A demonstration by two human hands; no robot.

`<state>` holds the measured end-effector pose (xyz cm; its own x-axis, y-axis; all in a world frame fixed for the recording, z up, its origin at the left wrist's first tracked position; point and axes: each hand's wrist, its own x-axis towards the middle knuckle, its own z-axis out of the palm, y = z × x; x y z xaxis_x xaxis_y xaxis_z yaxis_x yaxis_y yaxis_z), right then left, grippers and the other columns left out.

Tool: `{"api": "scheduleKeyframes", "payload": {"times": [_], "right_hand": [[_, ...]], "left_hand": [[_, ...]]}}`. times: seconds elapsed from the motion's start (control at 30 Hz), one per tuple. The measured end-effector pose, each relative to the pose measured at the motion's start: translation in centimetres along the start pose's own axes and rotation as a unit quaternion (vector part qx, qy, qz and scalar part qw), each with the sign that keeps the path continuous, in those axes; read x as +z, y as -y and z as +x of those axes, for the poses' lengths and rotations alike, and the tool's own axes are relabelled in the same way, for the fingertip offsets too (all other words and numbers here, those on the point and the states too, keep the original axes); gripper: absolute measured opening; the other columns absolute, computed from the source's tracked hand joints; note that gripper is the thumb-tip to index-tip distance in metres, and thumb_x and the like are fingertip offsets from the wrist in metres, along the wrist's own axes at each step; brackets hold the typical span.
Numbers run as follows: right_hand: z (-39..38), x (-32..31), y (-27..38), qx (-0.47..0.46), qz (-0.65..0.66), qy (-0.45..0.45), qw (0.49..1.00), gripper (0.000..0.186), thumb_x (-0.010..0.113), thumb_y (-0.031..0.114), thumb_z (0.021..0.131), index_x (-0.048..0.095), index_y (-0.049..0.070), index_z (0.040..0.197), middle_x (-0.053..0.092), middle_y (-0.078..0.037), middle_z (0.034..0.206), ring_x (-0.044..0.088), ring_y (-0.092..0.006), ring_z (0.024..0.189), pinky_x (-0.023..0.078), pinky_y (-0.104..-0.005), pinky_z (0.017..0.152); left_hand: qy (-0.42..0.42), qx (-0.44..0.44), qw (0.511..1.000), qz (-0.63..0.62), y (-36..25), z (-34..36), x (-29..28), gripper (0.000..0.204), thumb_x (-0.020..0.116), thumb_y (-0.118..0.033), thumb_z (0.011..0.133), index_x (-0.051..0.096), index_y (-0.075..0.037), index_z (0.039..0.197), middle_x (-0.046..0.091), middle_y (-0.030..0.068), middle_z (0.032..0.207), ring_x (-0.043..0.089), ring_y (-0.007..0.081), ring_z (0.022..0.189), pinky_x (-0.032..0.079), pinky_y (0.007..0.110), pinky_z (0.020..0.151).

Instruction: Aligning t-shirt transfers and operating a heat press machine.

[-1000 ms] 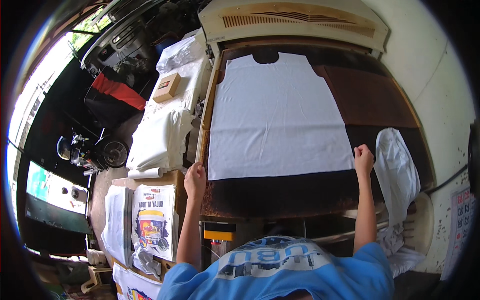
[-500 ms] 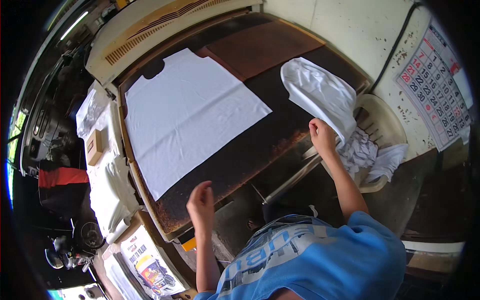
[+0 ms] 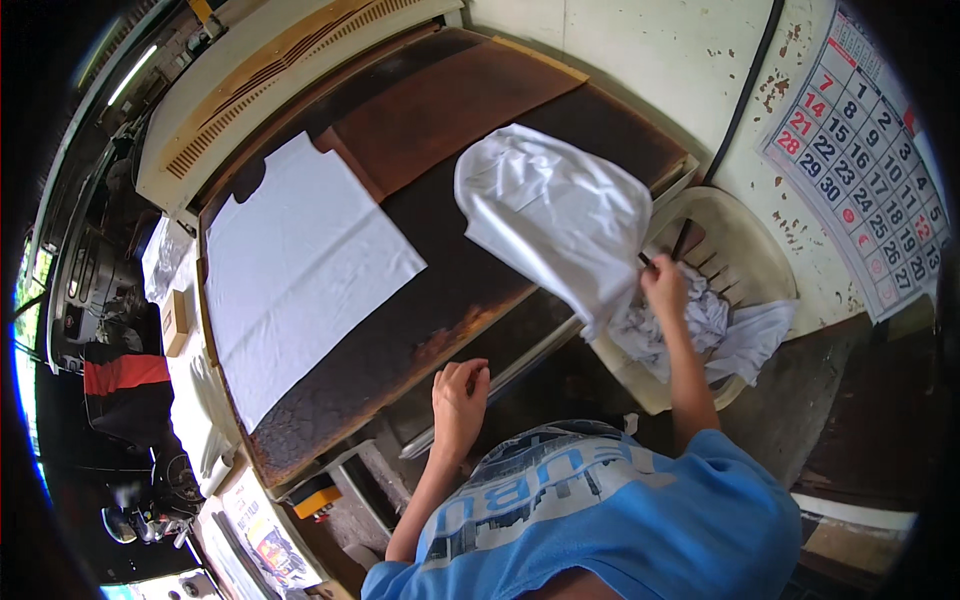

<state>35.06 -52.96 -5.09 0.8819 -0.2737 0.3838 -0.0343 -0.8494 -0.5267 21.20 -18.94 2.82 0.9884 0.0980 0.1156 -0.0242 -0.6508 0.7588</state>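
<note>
1. So since half a second ago: the view's swung right, the left hand has slid rightward along the front edge of the dark, scorched flat table, and the right hand has gone over the cream plastic chair.
2. Key bit: the loose, wrinkled white fabric piece is on the table's right part, its near end drooping past the front edge. It lies left of the right hand, right beside it. Long axis runs diagonally, far left to near right. Right hand's clearly nearer.
3. Grip check: right thumb and finger look pinched together by the fabric's edge, but I can't tell if they've got it. Left fingers are loosely curled; nothing shows in them, can't say more.
4. Counts: two hands, one loose piece, one flat white shirt-shaped panel, one brown rectangular sheet, one chair. The crumpled white cloth heap on it is too jumbled to count.
</note>
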Motion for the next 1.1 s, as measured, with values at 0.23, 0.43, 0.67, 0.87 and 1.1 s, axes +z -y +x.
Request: {"api": "scheduleKeyframes", "payload": {"times": [0.23, 0.43, 0.67, 0.87, 1.1], "right_hand": [[0.9, 4.1, -2.3, -0.054, 0.083, 0.127, 0.987, 0.027, 0.059, 0.007, 0.067, 0.053, 0.006, 0.093, 0.055, -0.012, 0.082, 0.056, -0.0318, 0.073, 0.045, -0.0397, 0.063], [4.2, 4.7, -4.1, -0.09, 0.109, 0.073, 0.987, 0.009, 0.052, 0.008, 0.075, 0.052, 0.004, 0.083, 0.054, -0.013, 0.079, 0.055, -0.0324, 0.07, 0.043, -0.0387, 0.06], [12.3, -1.2, -9.5, 0.092, 0.406, 0.159, 0.895, 0.025, 0.046, 0.021, 0.082, 0.056, -0.002, 0.082, 0.057, -0.008, 0.076, 0.053, -0.0139, 0.07, 0.042, -0.0299, 0.061], [22.9, -12.1, -3.8, 0.118, 0.774, 0.212, 0.585, 0.032, 0.045, 0.033, 0.086, 0.053, 0.006, 0.101, 0.057, -0.005, 0.101, 0.052, -0.0172, 0.098, 0.038, -0.0323, 0.088], [26.5, -18.6, 3.8, 0.005, 0.736, 0.279, 0.617, 0.036, 0.043, 0.03, 0.088, 0.049, 0.004, 0.113, 0.054, -0.008, 0.112, 0.048, -0.0206, 0.106, 0.035, -0.0363, 0.092]], "left_hand": [[0.05, -0.176, 0.976, -0.122, 0.0, 9.6, 12.9, 0.035, 0.047, -0.031, 0.085, 0.061, 0.001, 0.087, 0.06, 0.0089, 0.069, 0.057, 0.0146, 0.067, 0.044, 0.027, 0.063], [-0.029, -0.179, 0.977, -0.108, -4.1, 10.9, 14.1, 0.029, 0.045, -0.022, 0.085, 0.059, 0.003, 0.081, 0.061, 0.0107, 0.067, 0.058, 0.0157, 0.053, 0.045, 0.027, 0.05], [-0.103, -0.181, 0.901, -0.38, -3.9, 10.8, 7.9, 0.022, 0.045, -0.023, 0.086, 0.057, -0.005, 0.09, 0.058, 0.0047, 0.078, 0.058, 0.0143, 0.066, 0.049, 0.029, 0.057], [-0.096, 0.0, 0.784, -0.614, -7.7, 13.3, -5.9, 0.034, 0.038, -0.029, 0.088, 0.054, 0.0, 0.098, 0.06, 0.0103, 0.097, 0.056, 0.021, 0.094, 0.044, 0.033, 0.084], [-0.11, 0.021, 0.87, -0.481, -9.1, 9.8, -15.2, 0.028, 0.053, -0.02, 0.084, 0.052, 0.001, 0.103, 0.058, 0.0052, 0.094, 0.059, 0.0119, 0.075, 0.049, 0.025, 0.067]]}}
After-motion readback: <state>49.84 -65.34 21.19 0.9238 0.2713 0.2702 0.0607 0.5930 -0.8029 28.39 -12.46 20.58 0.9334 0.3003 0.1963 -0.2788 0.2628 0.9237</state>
